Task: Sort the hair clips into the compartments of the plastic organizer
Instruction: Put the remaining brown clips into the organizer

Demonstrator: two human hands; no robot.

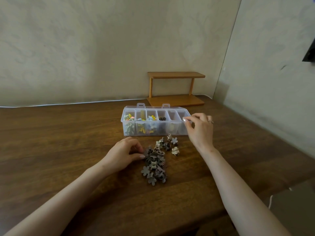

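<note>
The loose hair clips (156,160) lie in a heap on the wooden table (68,142), with the clear plastic organizer (173,129) just beyond them at 12 o'clock. My left hand (125,155) sits at the heap's 9 o'clock edge, thumb and fingertips pinching a dark clip (146,152). My right hand (200,129) hovers over the organizer's 3 o'clock end, fingers curled, thumb and forefinger close together (whether anything sits between them I cannot tell). A wooden shelf (175,100) stands at 1 o'clock behind the organizer.

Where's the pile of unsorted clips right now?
Head view, centre: the pile lies on the table just in front of the organizer, with the left hand at its left edge.
</note>
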